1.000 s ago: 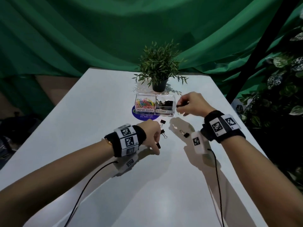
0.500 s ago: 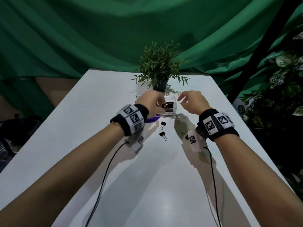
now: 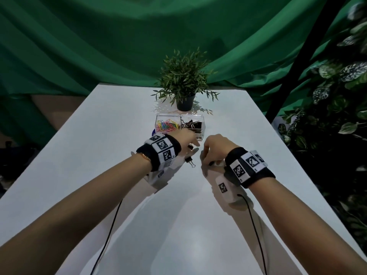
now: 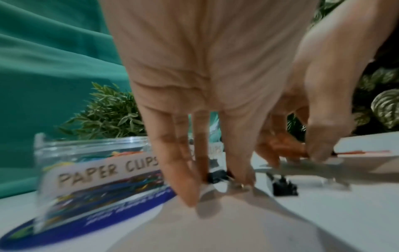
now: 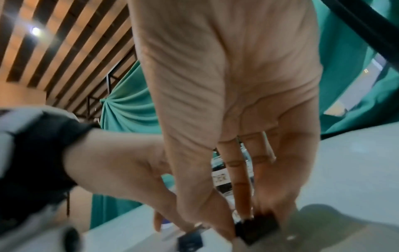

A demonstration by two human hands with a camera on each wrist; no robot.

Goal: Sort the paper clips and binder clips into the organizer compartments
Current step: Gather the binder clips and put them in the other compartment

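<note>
A clear two-compartment organizer [image 3: 200,116] stands mid-table, with coloured paper clips [image 3: 166,124] in its left half and black binder clips [image 3: 193,125] in its right. Just in front of it, my left hand [image 3: 191,146] reaches down and its fingertips pinch a black binder clip [image 4: 217,176] on the table. A second loose binder clip [image 3: 189,161] lies beside it, nearer me. To the right, my right hand [image 3: 211,162] is down on the table, its thumb and fingers pinching another black binder clip [image 5: 257,228].
A potted plant [image 3: 184,82] stands behind the organizer, which sits on a round blue mat [image 4: 86,225]. Green drapes hang beyond the white table [image 3: 178,225], and leafy plants crowd its right edge. Cables trail from both wrists.
My left hand came back from the organizer's right half down to the loose clips. My right hand dropped from beside the organizer to the clip on the table.
</note>
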